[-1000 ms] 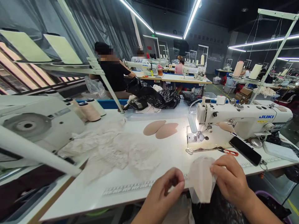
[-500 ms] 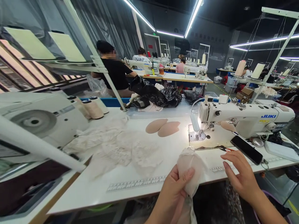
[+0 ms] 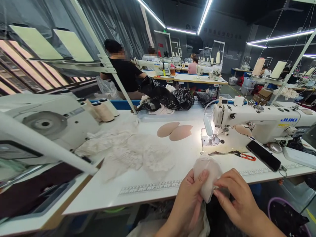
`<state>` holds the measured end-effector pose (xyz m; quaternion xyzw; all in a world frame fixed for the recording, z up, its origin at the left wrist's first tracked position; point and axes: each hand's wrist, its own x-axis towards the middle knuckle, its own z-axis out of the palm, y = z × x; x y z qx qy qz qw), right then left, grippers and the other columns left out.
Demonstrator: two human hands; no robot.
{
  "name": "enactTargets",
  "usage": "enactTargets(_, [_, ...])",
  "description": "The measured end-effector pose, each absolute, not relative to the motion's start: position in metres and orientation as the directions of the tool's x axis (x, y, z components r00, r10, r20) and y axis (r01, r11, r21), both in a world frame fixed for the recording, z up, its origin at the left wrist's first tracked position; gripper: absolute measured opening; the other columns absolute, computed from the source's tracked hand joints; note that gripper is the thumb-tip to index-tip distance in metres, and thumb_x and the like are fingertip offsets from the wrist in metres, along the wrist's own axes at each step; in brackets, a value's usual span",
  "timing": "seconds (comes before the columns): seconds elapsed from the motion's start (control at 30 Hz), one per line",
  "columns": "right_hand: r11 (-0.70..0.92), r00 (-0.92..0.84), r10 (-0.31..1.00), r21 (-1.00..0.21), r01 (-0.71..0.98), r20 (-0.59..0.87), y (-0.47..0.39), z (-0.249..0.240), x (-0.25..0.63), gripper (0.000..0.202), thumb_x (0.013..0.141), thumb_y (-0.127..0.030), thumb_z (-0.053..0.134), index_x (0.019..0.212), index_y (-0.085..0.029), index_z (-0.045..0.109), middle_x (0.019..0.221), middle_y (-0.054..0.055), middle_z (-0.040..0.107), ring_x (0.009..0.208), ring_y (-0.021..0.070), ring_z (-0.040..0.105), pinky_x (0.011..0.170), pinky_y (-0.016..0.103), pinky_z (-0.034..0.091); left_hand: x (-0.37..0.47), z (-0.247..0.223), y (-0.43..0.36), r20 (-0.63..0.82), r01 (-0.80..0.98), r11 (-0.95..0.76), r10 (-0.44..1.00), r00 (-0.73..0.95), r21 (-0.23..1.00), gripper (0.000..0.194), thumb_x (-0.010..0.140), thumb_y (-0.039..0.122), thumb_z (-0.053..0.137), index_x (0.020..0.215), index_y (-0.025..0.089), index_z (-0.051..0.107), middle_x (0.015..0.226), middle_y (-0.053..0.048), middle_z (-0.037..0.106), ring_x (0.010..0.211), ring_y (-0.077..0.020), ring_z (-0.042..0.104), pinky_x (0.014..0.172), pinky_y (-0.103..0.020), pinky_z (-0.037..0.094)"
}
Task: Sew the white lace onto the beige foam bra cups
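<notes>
My left hand grips a pale, cup-shaped fabric piece, its thumb pressed on the front. At the piece's right edge, my right hand pinches the fabric between thumb and fingers. Both hands are at the table's front edge, below the lit needle area of a white sewing machine. Two beige oval pads lie overlapping on the white table. Sheer whitish lace fabric spreads over the table's left part. More pale fabric hangs beneath my left hand.
Orange-handled snips and a black phone lie right of the hands. Thread cones and another machine stand at left. Black plastic bags lie behind the table. A person in black sits beyond.
My right hand has moved left and closed on the fabric's edge; before, it was open and apart from it. The orange snips it partly covered now show. The camera view has shifted slightly.
</notes>
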<state>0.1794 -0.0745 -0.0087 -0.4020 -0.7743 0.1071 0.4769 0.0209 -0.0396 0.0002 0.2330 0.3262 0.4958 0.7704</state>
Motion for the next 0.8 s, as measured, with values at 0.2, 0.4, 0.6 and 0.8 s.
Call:
enactTargets(0.2, [0.569, -0.194, 0.803, -0.628, 0.531, 0.563, -0.073, -0.014, 0.193, 0.014, 0.101, -0.01, 0.055, 0.101, -0.023, 0.061, 0.093, 0.003, 0.061, 0.087, 0.0191, 0.056, 0.074, 0.034, 0.047, 0.019, 0.002, -0.041, -0.267, -0.564, 0.41, 0.908, 0.322, 0.717, 0.052, 0.065, 0.034, 0.098, 0.107, 0.015, 0.074, 0.102, -0.009, 0.077, 0.097, -0.025, 0.072, 0.084, -0.03, 0.059])
enactTargets(0.4, [0.566, -0.158, 0.804, -0.656, 0.5, 0.573, -0.075, 0.002, 0.195, 0.011, 0.103, -0.014, 0.056, 0.101, -0.023, 0.061, 0.088, 0.002, 0.059, 0.083, 0.0187, 0.055, 0.07, 0.032, 0.046, 0.019, 0.001, -0.04, -0.269, -0.544, 0.404, 0.911, 0.313, 0.735, 0.049, 0.068, 0.037, 0.097, 0.105, 0.015, 0.074, 0.097, -0.007, 0.077, 0.09, -0.0213, 0.07, 0.079, -0.027, 0.058])
enactTargets(0.6, [0.66, -0.264, 0.713, -0.493, 0.567, 0.65, -0.07, 0.003, 0.188, 0.019, 0.101, -0.005, 0.053, 0.11, -0.021, 0.06, 0.095, 0.004, 0.061, 0.085, 0.0188, 0.053, 0.074, 0.033, 0.046, 0.021, 0.005, -0.041, -0.275, -0.557, 0.403, 0.913, 0.302, 0.727, 0.052, 0.064, 0.036, 0.099, 0.103, 0.014, 0.073, 0.092, -0.006, 0.075, 0.084, -0.0181, 0.067, 0.075, -0.026, 0.057])
enactTargets(0.8, [0.68, -0.421, 0.71, -0.397, 0.616, 0.564, -0.066, 0.003, 0.194, 0.019, 0.102, -0.003, 0.043, 0.1, -0.021, 0.051, 0.091, 0.005, 0.055, 0.083, 0.0216, 0.046, 0.07, 0.035, 0.041, 0.017, 0.003, -0.038, -0.288, -0.498, 0.419, 0.902, 0.321, 0.759, 0.048, 0.06, 0.034, 0.1, 0.095, 0.013, 0.074, 0.082, -0.003, 0.072, 0.073, -0.0153, 0.062, 0.067, -0.024, 0.052])
